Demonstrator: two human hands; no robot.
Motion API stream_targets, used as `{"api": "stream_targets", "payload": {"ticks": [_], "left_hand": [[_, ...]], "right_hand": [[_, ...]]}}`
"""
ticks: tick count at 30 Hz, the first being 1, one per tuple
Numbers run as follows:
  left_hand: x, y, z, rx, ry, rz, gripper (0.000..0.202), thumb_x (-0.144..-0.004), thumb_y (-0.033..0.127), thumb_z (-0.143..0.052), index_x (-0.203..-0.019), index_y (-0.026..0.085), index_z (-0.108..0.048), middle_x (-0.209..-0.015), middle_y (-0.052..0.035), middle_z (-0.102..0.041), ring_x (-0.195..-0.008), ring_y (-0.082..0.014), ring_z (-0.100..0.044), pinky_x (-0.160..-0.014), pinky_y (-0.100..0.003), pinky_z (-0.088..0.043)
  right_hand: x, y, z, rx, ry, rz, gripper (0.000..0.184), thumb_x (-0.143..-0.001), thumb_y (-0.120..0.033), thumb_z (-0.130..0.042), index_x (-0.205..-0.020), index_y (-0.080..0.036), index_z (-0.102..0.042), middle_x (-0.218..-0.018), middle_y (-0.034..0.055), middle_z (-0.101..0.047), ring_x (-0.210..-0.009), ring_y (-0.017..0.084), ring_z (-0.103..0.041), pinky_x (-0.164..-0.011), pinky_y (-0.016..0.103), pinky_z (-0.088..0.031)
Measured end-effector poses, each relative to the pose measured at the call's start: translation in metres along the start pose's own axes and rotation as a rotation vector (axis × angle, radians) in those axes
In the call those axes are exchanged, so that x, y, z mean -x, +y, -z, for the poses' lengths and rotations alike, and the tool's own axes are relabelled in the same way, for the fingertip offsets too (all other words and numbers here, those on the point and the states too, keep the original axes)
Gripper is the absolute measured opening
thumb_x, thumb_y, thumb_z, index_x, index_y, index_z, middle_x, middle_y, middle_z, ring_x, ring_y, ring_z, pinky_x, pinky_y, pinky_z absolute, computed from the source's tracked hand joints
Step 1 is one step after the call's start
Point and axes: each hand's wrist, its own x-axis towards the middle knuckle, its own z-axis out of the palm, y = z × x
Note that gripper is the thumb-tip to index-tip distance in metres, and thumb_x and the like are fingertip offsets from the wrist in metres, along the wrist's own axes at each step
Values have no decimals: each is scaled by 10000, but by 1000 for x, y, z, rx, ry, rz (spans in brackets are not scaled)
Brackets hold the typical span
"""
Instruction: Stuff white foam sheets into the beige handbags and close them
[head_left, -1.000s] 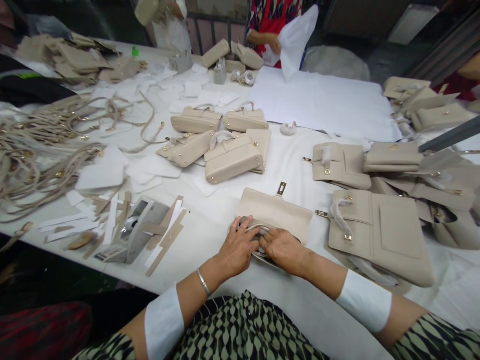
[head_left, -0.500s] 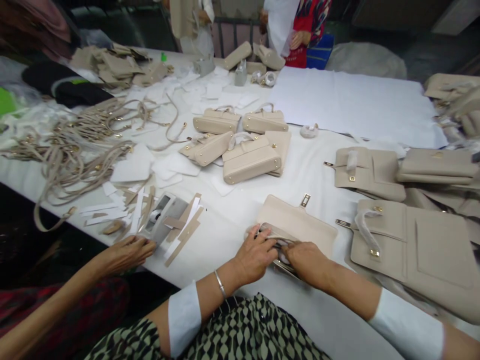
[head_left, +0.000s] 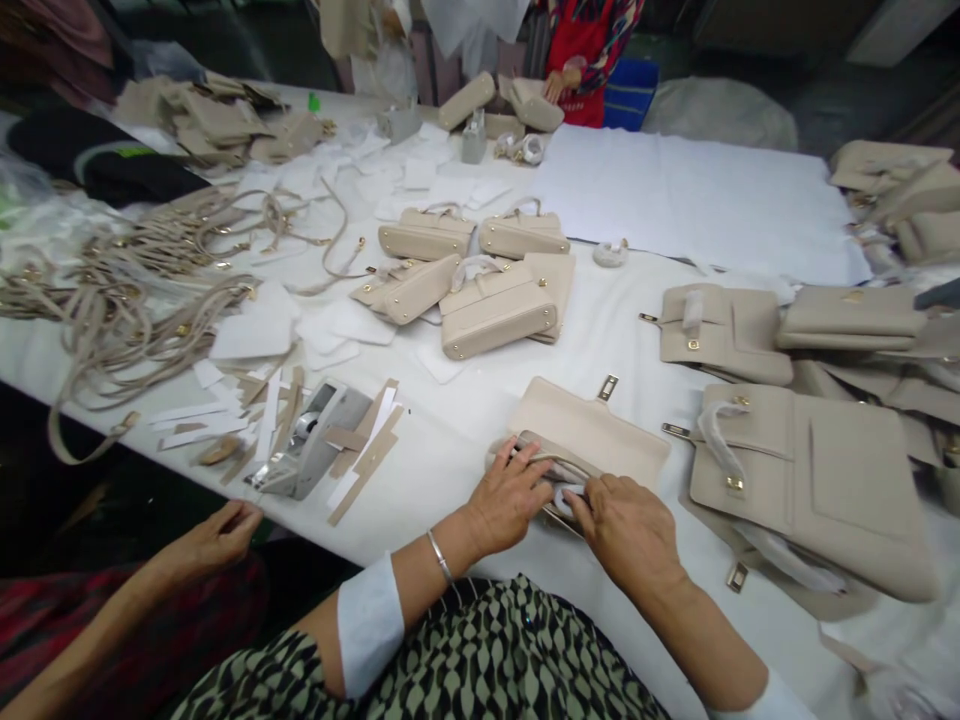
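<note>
A beige handbag lies in front of me with its flap folded back and a metal clasp plate at the flap's tip. My left hand grips the near left of the bag's mouth, its fingers bent over the edge. On the right side of the opening, my right hand is closed on the rim, thumb pointing into the mouth. Something pale and wrapped shows between the hands inside the bag; what it is I cannot tell. The lower body of the bag is mostly hidden by my hands.
Finished-looking beige handbags stand mid-table. Flat bag pieces pile up at right. Straps lie tangled at left, near a tape dispenser and paper strips. A co-worker's hand rests by the left table edge.
My right hand has drawn back slightly from the bag's mouth, its thumb now visible at the opening. The co-worker's hand has moved left, away from the tape dispenser.
</note>
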Motion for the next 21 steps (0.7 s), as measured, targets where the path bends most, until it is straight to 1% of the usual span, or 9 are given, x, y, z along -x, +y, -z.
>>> {"api": "stream_targets", "payload": {"ticks": [3,7,11,14,16,19,21], "left_hand": [[-3,-2,0,16,7,-6,165,-832,155,-498,-949,207,-603,-1291,-20,-508,-1327,-271,-273,-1141,-505,-143],[-7,-1,-1,42,43,-16,205,-829,150,-503,-982,231,-613,-1275,-27,-519,-1307,-275,-307,-1125,-513,-179],[-6,-1,-3,30,56,-23,309,-812,132,-510,-1092,240,-583,-1270,-37,-524,-1303,-284,-307,-1118,-518,-183],[0,-3,-4,24,65,-38,258,-828,152,-498,-1054,231,-593,-1296,-24,-508,-1316,-281,-281,-1123,-506,-173],[3,-4,-4,25,69,-27,227,-841,164,-486,-1024,236,-598,-1322,-5,-487,-1322,-282,-264,-1120,-502,-181],[4,-6,-3,21,54,1,216,-853,164,-463,-1005,234,-599,-1314,4,-492,-1313,-286,-271,-1109,-517,-195],[4,-5,-3,29,44,9,188,-852,170,-466,-963,226,-608,-1300,0,-500,-1302,-287,-283,-1103,-522,-204]], "right_hand": [[-2,-3,0,22,-50,-68,346,-927,-424,-454,-760,-163,-608,-732,89,-611,-750,253,-565,-656,359,-349],[-8,-6,-1,34,-63,-132,424,-905,-503,-460,-786,-141,-647,-794,118,-631,-810,267,-563,-715,375,-346],[-18,-10,-5,33,-95,-149,487,-910,-527,-424,-758,-141,-680,-814,134,-645,-833,279,-566,-751,403,-329],[-21,-12,-7,34,-134,-160,537,-919,-533,-380,-728,-134,-686,-778,141,-651,-787,270,-578,-751,415,-326],[-20,-12,-7,41,-125,-159,471,-905,-489,-423,-734,-136,-683,-788,137,-654,-797,269,-577,-750,410,-330],[-18,-15,-8,61,-89,-118,309,-874,-348,-480,-742,-147,-674,-812,124,-654,-832,272,-570,-744,398,-345],[-17,-18,-10,70,-83,-74,253,-860,-265,-479,-740,-145,-667,-796,122,-652,-830,274,-572,-733,389,-362]]}}
